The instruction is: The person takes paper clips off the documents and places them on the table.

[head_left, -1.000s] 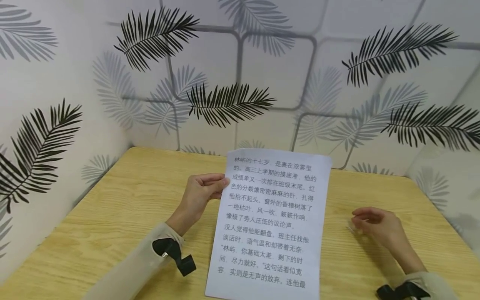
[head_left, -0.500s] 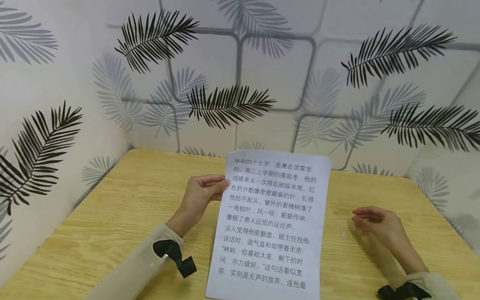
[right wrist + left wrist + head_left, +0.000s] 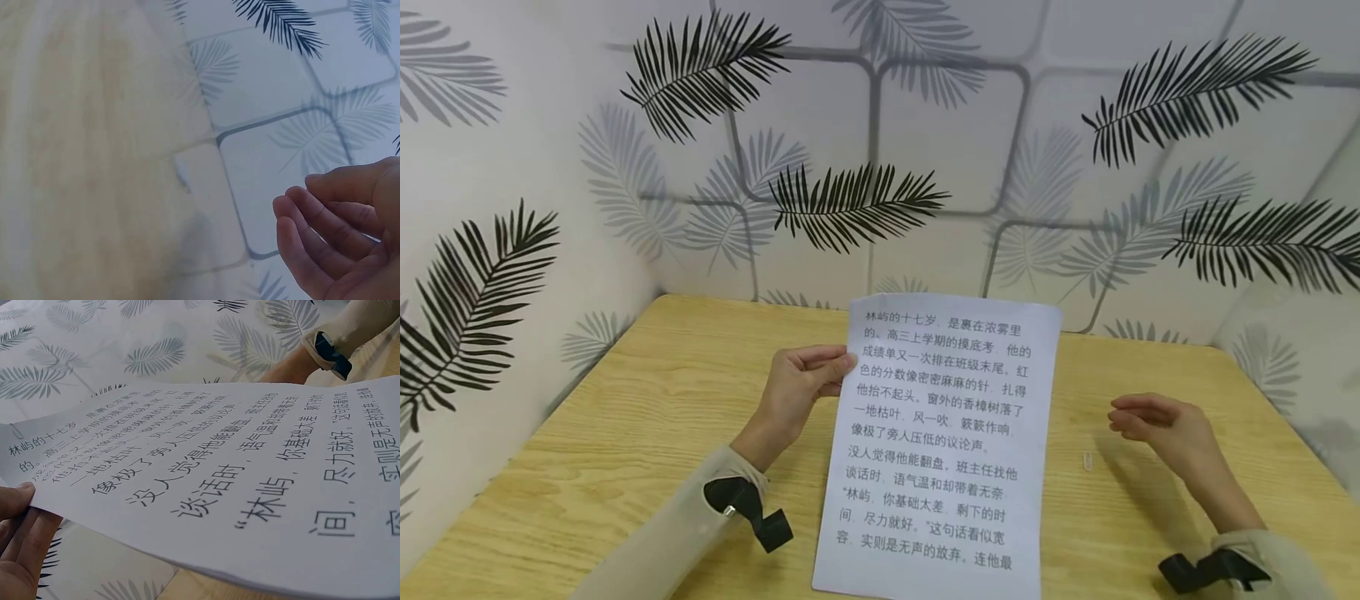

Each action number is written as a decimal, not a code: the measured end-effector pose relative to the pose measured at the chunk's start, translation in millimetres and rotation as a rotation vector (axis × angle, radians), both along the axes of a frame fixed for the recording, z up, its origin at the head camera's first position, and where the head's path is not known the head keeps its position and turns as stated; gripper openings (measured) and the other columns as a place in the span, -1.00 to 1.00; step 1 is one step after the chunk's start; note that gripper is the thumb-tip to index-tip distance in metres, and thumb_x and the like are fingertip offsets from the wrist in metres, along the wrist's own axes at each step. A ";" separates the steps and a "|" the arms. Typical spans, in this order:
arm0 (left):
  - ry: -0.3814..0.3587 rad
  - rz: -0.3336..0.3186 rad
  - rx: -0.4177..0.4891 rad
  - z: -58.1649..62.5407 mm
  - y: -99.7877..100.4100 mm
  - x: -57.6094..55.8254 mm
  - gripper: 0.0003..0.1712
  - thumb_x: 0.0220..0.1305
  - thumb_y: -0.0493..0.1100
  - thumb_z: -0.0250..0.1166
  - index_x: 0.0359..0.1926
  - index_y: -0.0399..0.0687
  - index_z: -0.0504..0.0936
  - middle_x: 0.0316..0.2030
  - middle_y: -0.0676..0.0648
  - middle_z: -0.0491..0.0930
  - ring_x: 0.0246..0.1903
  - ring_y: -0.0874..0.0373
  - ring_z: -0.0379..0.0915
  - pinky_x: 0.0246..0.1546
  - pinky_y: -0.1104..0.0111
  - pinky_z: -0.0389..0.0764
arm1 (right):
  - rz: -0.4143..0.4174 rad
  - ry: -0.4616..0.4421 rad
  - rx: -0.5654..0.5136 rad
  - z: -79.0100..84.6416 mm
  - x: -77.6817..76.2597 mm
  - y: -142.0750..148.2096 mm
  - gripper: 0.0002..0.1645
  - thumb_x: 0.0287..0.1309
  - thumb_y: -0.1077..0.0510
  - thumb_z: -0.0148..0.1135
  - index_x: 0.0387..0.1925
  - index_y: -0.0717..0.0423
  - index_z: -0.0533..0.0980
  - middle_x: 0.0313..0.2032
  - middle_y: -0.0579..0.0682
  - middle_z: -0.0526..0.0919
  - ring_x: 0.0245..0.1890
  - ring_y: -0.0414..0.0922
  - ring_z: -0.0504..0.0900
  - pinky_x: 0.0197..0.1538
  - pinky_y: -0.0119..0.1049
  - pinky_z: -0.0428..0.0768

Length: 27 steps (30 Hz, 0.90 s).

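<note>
My left hand (image 3: 792, 398) pinches the left edge of a white printed paper (image 3: 943, 437), thumb on the front and fingers behind. The paper is held up over the table, its text facing the head camera. A paper clip shape (image 3: 16, 431) shows at its top corner in the left wrist view. Over the right side of the table hovers my right hand (image 3: 1168, 437); its fingers (image 3: 328, 247) are loosely bent around nothing. Just left of that hand, a small pale paper clip (image 3: 1087, 461) lies on the wood.
The light wooden table (image 3: 647, 400) reaches back to a white wall (image 3: 940, 150) printed with dark and grey leaves. A black strap mount (image 3: 748, 504) sits on the left wrist, and a similar black mount (image 3: 1210, 573) on the right.
My right hand has let go of the small paper clip, which now lies on the table, and has risen slightly away from it. The left hand and the paper stay nearly still.
</note>
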<state>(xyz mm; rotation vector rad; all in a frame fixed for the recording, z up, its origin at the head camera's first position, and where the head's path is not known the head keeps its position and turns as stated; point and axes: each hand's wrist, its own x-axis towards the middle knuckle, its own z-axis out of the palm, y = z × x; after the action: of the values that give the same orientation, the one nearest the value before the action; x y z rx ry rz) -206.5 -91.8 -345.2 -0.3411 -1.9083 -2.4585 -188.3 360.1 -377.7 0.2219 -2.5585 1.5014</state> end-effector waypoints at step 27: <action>-0.017 0.006 -0.005 -1.0 -0.3 0.1 -0.66 0.25 -0.45 0.24 0.00 -0.66 0.50 -0.41 -0.06 0.72 -0.51 0.18 0.66 -0.39 0.40 0.70 | 0.133 0.143 -0.140 79.0 -25.6 -52.2 -0.78 0.35 0.19 0.14 -0.10 0.24 0.59 -0.29 -0.19 0.72 -0.27 -0.30 0.71 -0.17 -0.46 0.66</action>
<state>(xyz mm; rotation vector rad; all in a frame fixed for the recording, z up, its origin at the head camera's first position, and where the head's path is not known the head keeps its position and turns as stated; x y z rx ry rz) -206.4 -92.1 -346.2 -0.3146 -1.9188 -2.4615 -213.9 307.9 -298.8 0.4709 -2.3576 1.6388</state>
